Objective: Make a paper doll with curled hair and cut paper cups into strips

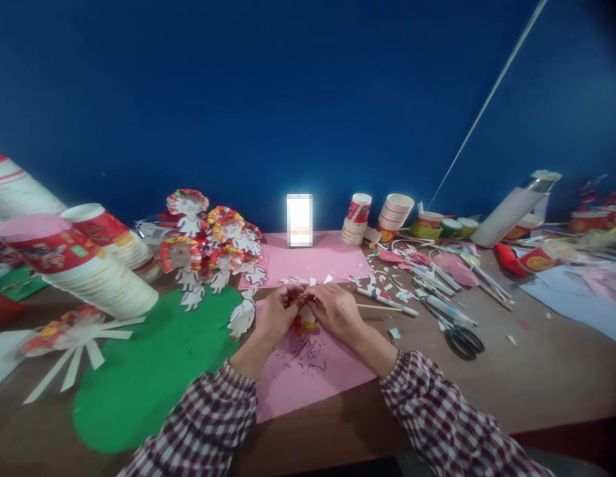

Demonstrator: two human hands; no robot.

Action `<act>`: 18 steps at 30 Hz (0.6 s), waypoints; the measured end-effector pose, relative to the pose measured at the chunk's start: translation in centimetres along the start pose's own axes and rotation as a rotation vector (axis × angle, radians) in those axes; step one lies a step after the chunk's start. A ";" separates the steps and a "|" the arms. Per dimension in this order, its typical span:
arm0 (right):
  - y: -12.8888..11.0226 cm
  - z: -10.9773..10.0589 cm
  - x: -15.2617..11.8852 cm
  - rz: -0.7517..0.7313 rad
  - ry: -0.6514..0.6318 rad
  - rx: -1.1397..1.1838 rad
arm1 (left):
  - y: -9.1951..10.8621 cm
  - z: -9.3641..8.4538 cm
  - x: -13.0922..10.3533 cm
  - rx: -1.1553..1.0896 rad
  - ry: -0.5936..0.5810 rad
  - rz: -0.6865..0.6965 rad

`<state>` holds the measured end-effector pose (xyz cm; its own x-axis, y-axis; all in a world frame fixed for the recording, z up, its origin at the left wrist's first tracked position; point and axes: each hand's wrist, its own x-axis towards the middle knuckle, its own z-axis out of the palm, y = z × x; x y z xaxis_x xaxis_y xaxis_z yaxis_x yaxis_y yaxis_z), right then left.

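Observation:
My left hand point(277, 314) and my right hand point(336, 313) meet at the centre, fingertips pressed together. Between them is a small red and yellow paper piece point(307, 326), partly hidden by my fingers, with both hands closed on it. Below them lies a pink sheet point(293, 387) with dark scribbled marks. Cut-out paper figures with red and yellow curled rims point(227, 225) stand in a cluster to the left. One white paper figure point(242, 315) lies just left of my left hand.
Stacked paper cups point(104, 278) lean at the left, beside a green sheet point(154, 377). Black-handled scissors point(463, 340), a marker point(387, 302) and paper scraps lie to the right. A lit, blurred screen point(300, 220) stands at the back before a blue wall.

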<state>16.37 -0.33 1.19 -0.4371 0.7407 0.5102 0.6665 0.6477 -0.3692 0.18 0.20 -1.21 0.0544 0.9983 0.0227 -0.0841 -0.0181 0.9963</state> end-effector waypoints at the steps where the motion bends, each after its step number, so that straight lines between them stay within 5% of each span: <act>1: 0.0 -0.1 0.0 -0.004 -0.003 0.004 | 0.0 0.0 0.0 -0.006 -0.002 -0.001; 12: 0.1 -0.3 0.2 0.009 -0.018 -0.045 | 0.3 0.0 0.1 0.006 0.031 -0.007; 18: 0.5 -1.1 0.6 -0.034 0.059 0.068 | 1.1 0.0 0.2 -0.031 0.151 -0.028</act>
<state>17.08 0.24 2.19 -0.4212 0.7076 0.5674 0.6087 0.6843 -0.4015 0.06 0.35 -0.09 -0.0927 0.9955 -0.0197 -0.1150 0.0089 0.9933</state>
